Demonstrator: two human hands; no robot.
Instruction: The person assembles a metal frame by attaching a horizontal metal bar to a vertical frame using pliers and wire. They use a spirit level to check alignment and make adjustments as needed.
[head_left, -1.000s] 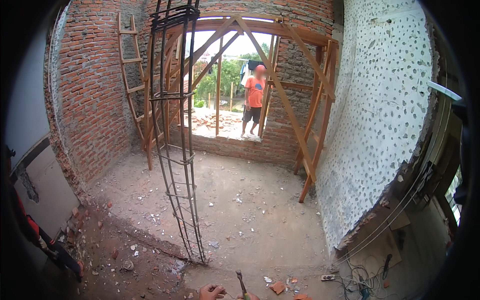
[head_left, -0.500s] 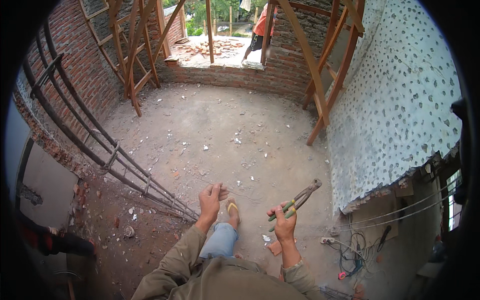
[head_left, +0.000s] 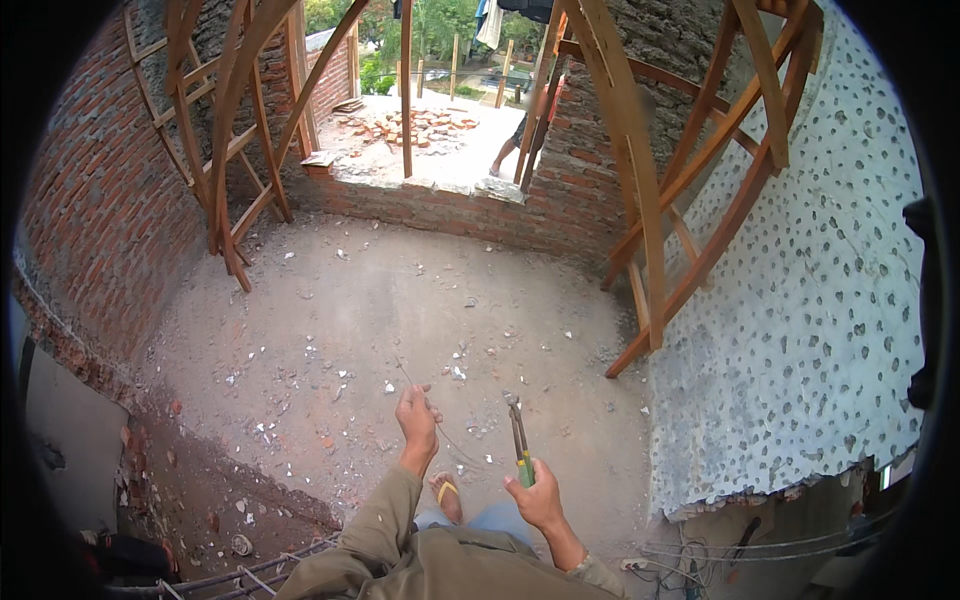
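My left hand (head_left: 418, 416) is closed on a thin wire (head_left: 455, 446), which sticks out past the fingers and trails down toward my sandalled foot (head_left: 447, 498). Gripped in my right hand (head_left: 540, 496) are end-cutting pincers (head_left: 519, 436) with green and yellow handles. Their dark jaws point away from me and stand apart from the wire. Whether the jaws are fully closed is too small to tell.
Tied steel bars (head_left: 240, 577) lie at the lower left. Wooden frames (head_left: 650, 200) lean along the brick walls. Rubble dots the concrete floor (head_left: 400, 270). A pitted white panel (head_left: 770, 330) borders the right. Cables (head_left: 690, 565) hang below it. Beyond the opening stands a person (head_left: 508, 150).
The view has tilted up and turned, with the steel bars shifting to the lower left edge. My right hand has moved left and down, and the pincers now point more upright.
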